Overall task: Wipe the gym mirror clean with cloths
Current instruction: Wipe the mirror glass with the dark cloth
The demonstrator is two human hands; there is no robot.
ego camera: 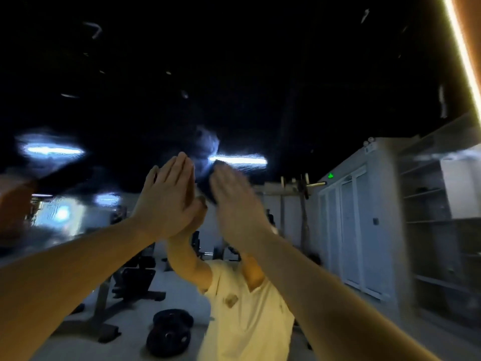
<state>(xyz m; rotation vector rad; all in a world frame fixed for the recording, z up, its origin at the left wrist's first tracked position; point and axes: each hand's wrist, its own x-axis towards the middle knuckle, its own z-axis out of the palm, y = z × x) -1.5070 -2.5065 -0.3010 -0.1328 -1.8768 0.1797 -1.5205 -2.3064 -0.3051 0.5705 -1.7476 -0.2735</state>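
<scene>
Dark cloth, seemingly upright, under right hand

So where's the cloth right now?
In the head view it's mid-frame: the dark cloth is pressed flat against the mirror under the right hand, just right of the left hand.

Only a sliver of the dark cloth shows — the rest hidden under the motion-blurred right hand.
</scene>
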